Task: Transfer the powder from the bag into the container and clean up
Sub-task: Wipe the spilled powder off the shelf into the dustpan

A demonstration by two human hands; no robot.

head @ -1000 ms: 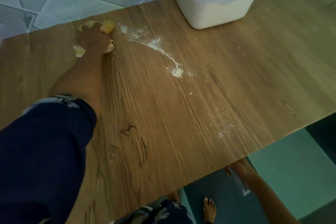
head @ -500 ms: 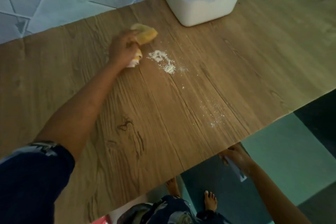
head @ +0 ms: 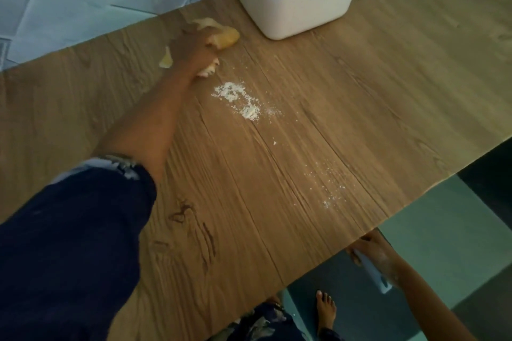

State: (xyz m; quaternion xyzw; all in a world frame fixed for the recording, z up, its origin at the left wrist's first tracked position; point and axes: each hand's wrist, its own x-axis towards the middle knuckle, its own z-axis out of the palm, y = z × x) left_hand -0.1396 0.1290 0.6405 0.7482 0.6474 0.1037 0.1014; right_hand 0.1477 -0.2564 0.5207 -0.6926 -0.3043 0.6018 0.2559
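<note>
My left hand (head: 194, 51) grips a yellow cloth (head: 225, 36) and presses it on the wooden table (head: 388, 86), just left of the white container (head: 299, 14). Pale powder fills the container's lower part. A small heap of spilled powder (head: 241, 99) lies on the table below and right of the cloth. Finer powder specks (head: 329, 188) are scattered near the table's front edge. Under that edge, my right hand (head: 371, 252) holds a flat, pale blue object (head: 376, 277); what it is cannot be told.
A pale tiled wall (head: 83, 0) runs behind the table at the upper left. Below the table's front edge are a teal floor (head: 443, 243) and my bare foot (head: 325, 310). My dark sleeve (head: 63, 243) covers the lower left of the view.
My left hand swept the cloth rightward through the powder streak, pushing it into a smaller heap, and now sits back above the heap. My right hand stays under the table's edge.
</note>
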